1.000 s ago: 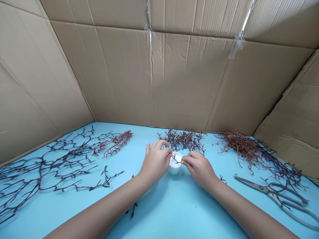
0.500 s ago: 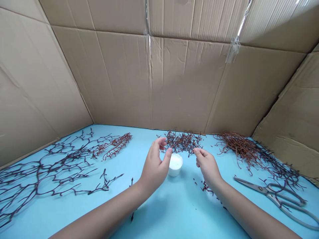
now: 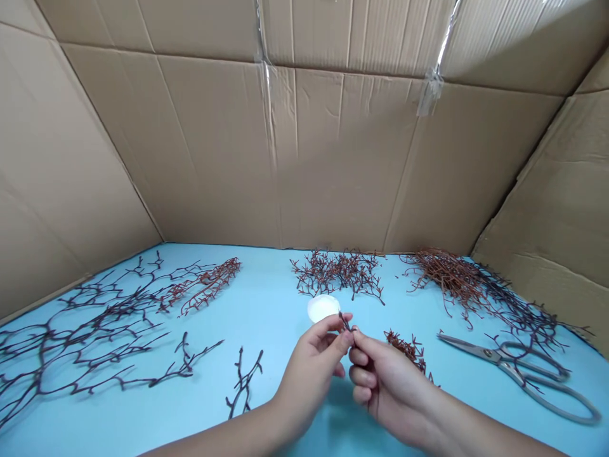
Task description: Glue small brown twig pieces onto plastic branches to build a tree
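Near the centre, my left hand [image 3: 311, 368] pinches a small dark twig piece [image 3: 344, 322] between thumb and fingers. My right hand [image 3: 387, 381] meets it there, its thumb and forefinger closed at the lower end of the same piece, other fingers curled. Just beyond the hands stands a white round cup [image 3: 323, 307], partly covered by my left fingers. Behind the cup lies a loose pile of short reddish-brown twigs [image 3: 340, 271]. A smaller cluster of reddish twigs [image 3: 406, 348] lies beside my right hand, partly hidden by it.
Large dark branches [image 3: 109, 311] spread over the blue table [image 3: 266, 285] at left, with reddish sprigs [image 3: 214, 282] beside them. A forked twig [image 3: 243, 384] lies near my left forearm. At right are a stem bundle [image 3: 457, 279] and metal scissors [image 3: 495, 355]. Cardboard walls [image 3: 333, 158] enclose the table.
My hands have come together and nearer to me, away from the twig pile. My left fingers have closed on the twig piece. The view has shifted slightly, uncovering the forked twig and the reddish cluster.
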Motion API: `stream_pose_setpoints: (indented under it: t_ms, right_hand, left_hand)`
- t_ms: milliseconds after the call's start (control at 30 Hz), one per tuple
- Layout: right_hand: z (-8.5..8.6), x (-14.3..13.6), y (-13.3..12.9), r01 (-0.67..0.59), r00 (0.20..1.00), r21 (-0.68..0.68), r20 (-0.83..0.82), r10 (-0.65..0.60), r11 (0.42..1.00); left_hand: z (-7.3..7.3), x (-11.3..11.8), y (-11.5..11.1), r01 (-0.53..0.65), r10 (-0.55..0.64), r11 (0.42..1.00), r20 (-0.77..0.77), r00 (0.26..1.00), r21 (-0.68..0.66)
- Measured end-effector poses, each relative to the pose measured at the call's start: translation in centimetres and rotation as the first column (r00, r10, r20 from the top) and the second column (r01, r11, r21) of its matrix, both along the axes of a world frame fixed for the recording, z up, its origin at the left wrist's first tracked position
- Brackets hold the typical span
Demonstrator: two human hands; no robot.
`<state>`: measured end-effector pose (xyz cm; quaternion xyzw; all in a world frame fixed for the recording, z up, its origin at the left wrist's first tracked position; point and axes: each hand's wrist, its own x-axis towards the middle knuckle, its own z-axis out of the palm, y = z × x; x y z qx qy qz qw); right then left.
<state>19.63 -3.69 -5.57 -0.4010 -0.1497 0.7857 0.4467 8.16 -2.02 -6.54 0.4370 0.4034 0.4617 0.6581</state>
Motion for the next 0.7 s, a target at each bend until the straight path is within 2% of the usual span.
stream_pose_setpoints:
  t_ms: [167,333,433,600,700]
  right_hand:
    - [-1.5,0.4,-0.8,0.042,0.999,-0.028,-0.012,-0.042,0.999]
    - [-3.1,1.3,-1.5,0.092,0.992,-0.113,-0.075,-0.101,0.989]
    - [-3.9,1.6,-1.5,0.07,0.994,-0.176,-0.067,-0.083,0.982]
    - [-4.4,1.4,-1.3,0.018,0.998,-0.172,-0.057,-0.029,0.985]
    - [-4.1,1.5,-1.1,0.004,0.998,-0.1,0.063,0.002,0.995]
  left_hand:
    - [-1.1,0.3,-0.1,0.039,-0.037,0.999,0.049,0.998,-0.035]
    - [-2.9,1.2,-0.6,0.245,-0.21,0.963,0.259,0.943,-0.111]
    - [-3.8,1.4,-0.4,0.328,-0.275,0.934,0.297,0.914,-0.144]
    - [-4.2,1.4,0.0,0.291,-0.22,0.935,0.317,0.923,-0.2]
    - [-4.2,1.4,0.1,0.285,-0.203,0.931,0.327,0.923,-0.228]
